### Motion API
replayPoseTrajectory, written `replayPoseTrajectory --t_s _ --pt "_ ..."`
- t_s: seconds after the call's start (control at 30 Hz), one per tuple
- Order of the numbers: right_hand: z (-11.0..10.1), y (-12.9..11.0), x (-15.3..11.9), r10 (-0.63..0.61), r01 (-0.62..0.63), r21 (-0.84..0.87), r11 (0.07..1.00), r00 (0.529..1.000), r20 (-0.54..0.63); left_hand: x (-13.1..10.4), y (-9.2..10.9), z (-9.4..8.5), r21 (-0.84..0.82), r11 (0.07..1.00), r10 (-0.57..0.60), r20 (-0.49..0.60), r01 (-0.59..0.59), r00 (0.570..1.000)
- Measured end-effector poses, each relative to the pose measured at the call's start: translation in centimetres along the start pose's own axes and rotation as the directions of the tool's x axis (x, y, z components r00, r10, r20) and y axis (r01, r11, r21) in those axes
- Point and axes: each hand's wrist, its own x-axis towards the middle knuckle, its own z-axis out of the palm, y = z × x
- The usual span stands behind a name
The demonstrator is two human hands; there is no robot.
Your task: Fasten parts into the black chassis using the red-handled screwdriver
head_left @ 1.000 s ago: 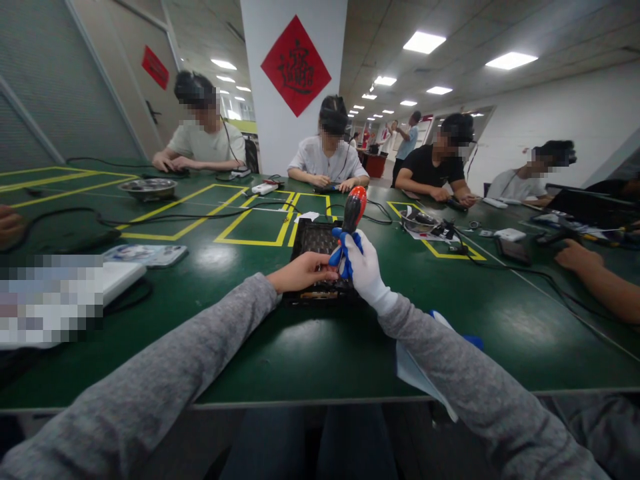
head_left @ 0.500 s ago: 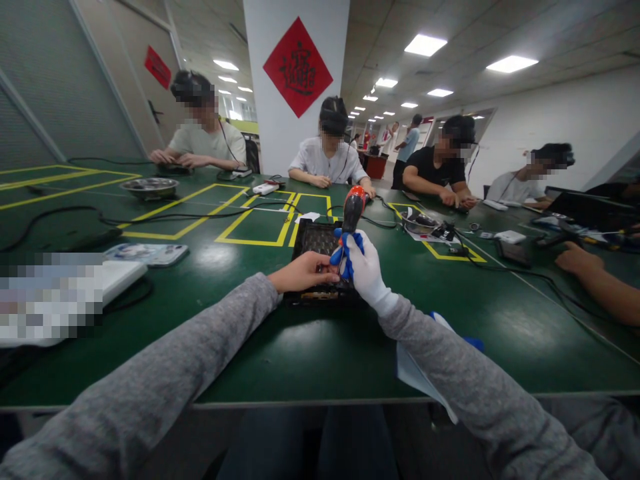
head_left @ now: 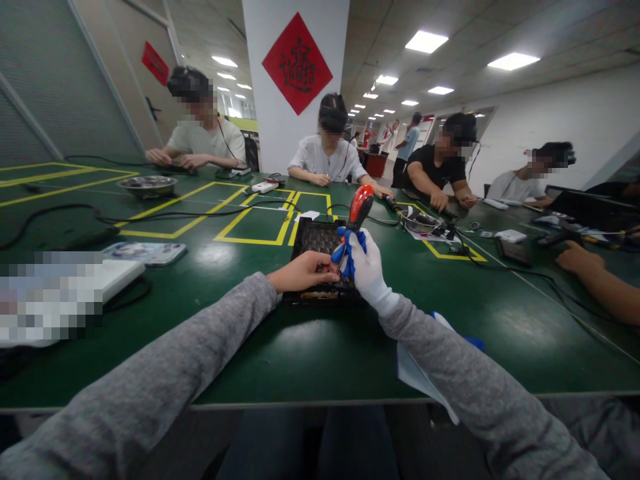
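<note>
My right hand (head_left: 369, 270), in a white glove with blue fingers, is closed around a screwdriver (head_left: 360, 208) with a red and black handle. The tool stands handle up and leans right, its shaft pointing down into a black rectangular casing (head_left: 316, 241). Bare, my left hand (head_left: 306, 272) rests over the casing's near part, fingertips pinched together beside the shaft. Whatever lies between those fingertips is too small to make out. The screwdriver's tip is also hard to see.
A metal bowl (head_left: 147, 187) and a phone (head_left: 145, 253) lie on the green table (head_left: 225, 360) to the left. Beside my right forearm is a blue-and-white glove (head_left: 473, 343). Black cables cross the tabletop. Several co-workers sit around it; one person's arm (head_left: 595, 277) reaches in from the right.
The screwdriver's handle has tipped further to the right, with my right hand still around it. My left hand stays in place. Across the table, a co-worker's hand has moved right.
</note>
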Motion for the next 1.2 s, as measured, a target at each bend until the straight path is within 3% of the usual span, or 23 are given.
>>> replayPoseTrajectory --t_s 0.13,0.37,0.6,0.87,1.2 --pt "-0.08 -0.03 0.05 0.025 -0.024 -0.028 0.999 0.999 0.041 0.05 -0.01 0.0 -0.036 0.996 0.079 0.051 -0.077 0.996" --pt "0.09 -0.39 -0.1 0.009 -0.009 -0.019 1.0 1.0 0.018 0.07 -0.27 0.03 0.034 0.999 0.028 0.033 -0.029 0.999" --pt "-0.12 0.0 -0.03 0.018 -0.017 -0.016 1.0 0.999 0.047 0.02 -0.62 -0.17 0.035 0.995 0.094 0.064 -0.096 0.994" --pt "-0.03 -0.31 -0.09 -0.013 0.013 -0.027 1.0 1.0 0.005 -0.01 0.08 0.13 0.034 0.999 -0.026 -0.002 0.026 1.0" --pt "0.08 -0.06 0.16 0.023 -0.023 0.008 1.0 1.0 0.017 -0.13 -0.23 -0.13 0.025 0.999 0.025 0.04 -0.026 0.999"
